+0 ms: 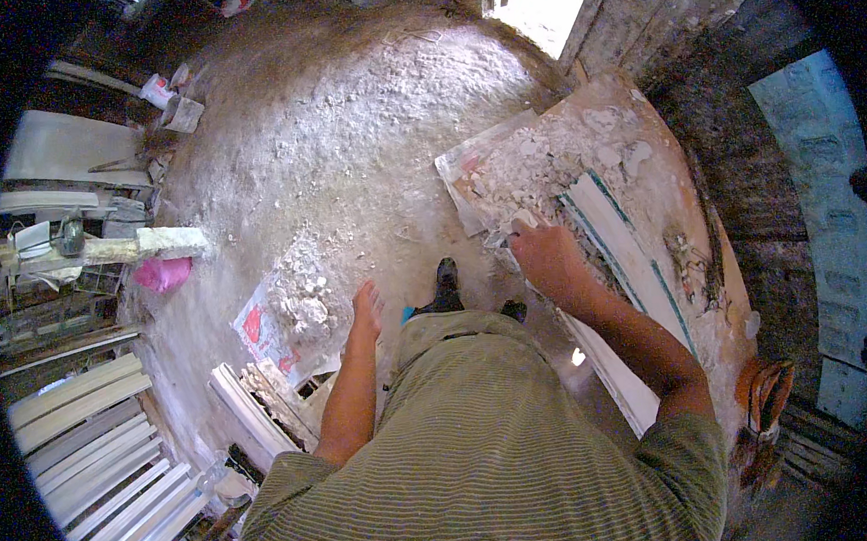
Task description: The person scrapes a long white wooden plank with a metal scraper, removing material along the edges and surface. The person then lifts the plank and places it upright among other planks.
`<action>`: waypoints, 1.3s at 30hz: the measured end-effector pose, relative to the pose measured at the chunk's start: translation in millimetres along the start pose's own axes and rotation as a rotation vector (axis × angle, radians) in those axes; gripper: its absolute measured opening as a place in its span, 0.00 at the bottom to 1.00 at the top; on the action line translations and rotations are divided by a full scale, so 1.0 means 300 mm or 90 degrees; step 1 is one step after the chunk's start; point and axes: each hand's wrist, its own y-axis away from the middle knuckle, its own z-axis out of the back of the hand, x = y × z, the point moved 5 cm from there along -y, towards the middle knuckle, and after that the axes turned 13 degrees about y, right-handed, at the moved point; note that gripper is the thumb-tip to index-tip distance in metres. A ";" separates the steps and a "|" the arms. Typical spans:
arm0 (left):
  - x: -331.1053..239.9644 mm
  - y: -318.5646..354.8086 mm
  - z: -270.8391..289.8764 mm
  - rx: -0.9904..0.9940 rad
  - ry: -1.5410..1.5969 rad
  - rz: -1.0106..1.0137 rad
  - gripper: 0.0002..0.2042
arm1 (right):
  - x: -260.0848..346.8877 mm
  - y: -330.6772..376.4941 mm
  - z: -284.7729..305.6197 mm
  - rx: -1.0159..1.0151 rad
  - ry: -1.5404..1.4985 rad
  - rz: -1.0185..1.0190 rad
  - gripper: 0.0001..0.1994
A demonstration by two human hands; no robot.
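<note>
My right hand (547, 261) reaches to the near left edge of a low work table (675, 144) strewn with broken white plaster (545, 159). Its fingers are curled closed by a small whitish piece (497, 237); what they grip is too small to name. Just right of that hand lies a long white moulding strip (610, 219) with green edges, partly behind my forearm. My left hand (366, 307) hangs beside my left leg over the floor, fingers loosely stretched and holding nothing. Left of it, a printed sack (262, 326) carries white plaster lumps (305, 310).
White strips (251, 404) lie at the lower left, near a rack of long pale mouldings (113, 459). A pink bag (163, 273) and a white bucket (158, 91) stand along the left side. Dusty, crumb-strewn floor (340, 129) stretches ahead to a bright doorway (543, 9).
</note>
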 end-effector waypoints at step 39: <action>0.061 0.246 -0.962 0.315 -0.535 -0.131 0.22 | -0.143 0.312 -0.078 -0.155 -0.392 -0.492 0.12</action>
